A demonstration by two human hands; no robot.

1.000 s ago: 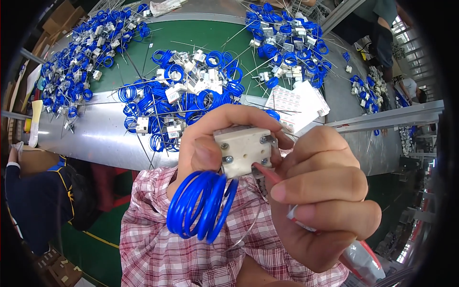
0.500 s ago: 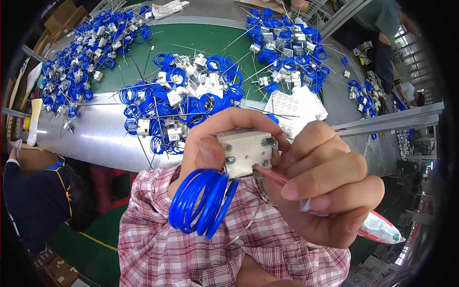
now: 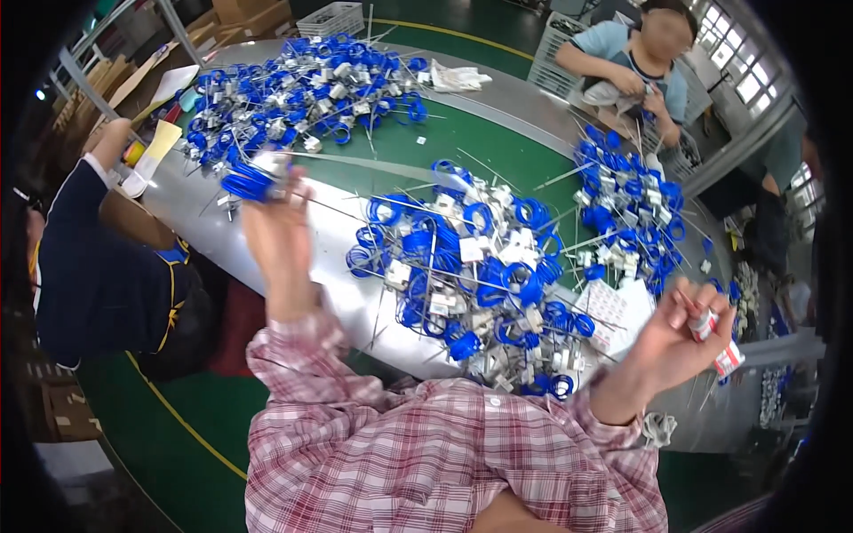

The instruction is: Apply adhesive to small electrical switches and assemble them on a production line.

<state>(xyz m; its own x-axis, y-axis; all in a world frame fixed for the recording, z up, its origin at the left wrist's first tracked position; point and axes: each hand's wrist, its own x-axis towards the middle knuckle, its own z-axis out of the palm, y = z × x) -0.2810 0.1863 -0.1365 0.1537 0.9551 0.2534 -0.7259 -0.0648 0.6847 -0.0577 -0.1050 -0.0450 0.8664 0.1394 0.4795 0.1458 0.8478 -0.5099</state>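
Note:
My left hand (image 3: 280, 233) is stretched out over the left part of the table, blurred by motion. Its fingers are closed on a capillary thermostat (image 3: 251, 180), a white block with a coil of blue tubing. Just beyond it lies the edge of a large heap of similar thermostats (image 3: 293, 98). Out to the right, my right hand (image 3: 662, 346) holds a white and red squeeze tube (image 3: 727, 358) with a thin red nozzle, above the table's right side. Between my hands spreads another thermostat heap (image 3: 466, 258), with thin metal rods sticking out of it.
A third heap (image 3: 626, 209) lies at the far right, near a co-worker (image 3: 644, 67) handling something. Printed white sheets (image 3: 613, 315) lie beside the middle heap. Another person in dark clothing (image 3: 115, 258) sits at the left. White gloves (image 3: 458, 77) rest at the far edge.
My hands have moved apart from in front of my chest. The left carried the thermostat far left; the right drew the tube's nozzle off the block and swung right. The view has shifted too.

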